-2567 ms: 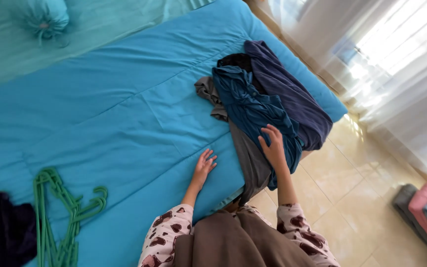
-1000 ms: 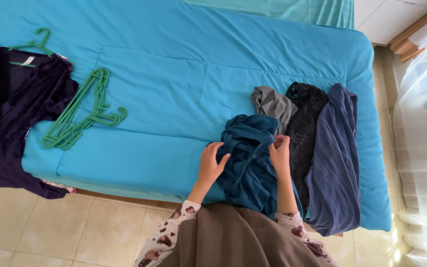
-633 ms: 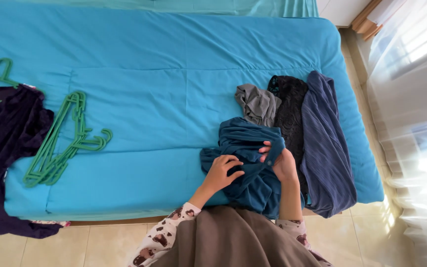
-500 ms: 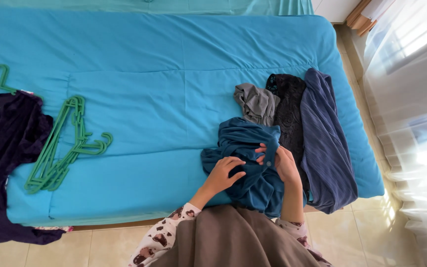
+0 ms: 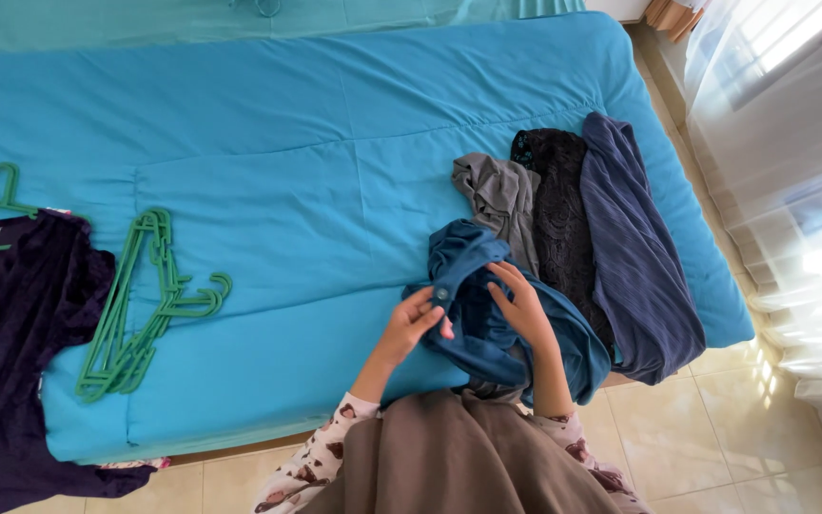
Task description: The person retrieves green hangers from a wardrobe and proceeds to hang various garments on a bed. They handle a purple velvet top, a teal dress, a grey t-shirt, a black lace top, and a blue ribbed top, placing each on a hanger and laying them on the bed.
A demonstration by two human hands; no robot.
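My left hand [image 5: 414, 324] pinches a button on the teal garment [image 5: 497, 309] at the bed's [image 5: 287, 171] near edge; my right hand [image 5: 523, 306] clasps its folds, fingertips buried. Left of it, green hangers [image 5: 140, 305]; a white tag on the dark garment [image 5: 11, 324], half cut off.

teal garment [image 5: 487, 314]: soft matt cloth, bunching in loose folds while my fingers [image 5: 430, 306] are pinching it
bed cover [image 5: 287, 162]: smooth matt turquoise cloth, faintly quilted, looking slightly creased
hangers [image 5: 135, 314]: green plastic, catching a dull sheen
black garment [image 5: 563, 219]: lacy, rough-textured cloth
navy garment [image 5: 635, 247]: finely ribbed matt cloth
grey garment [image 5: 501, 195]: plain soft jersey
floor [image 5: 715, 438]: glossy beige tile, reflecting window light
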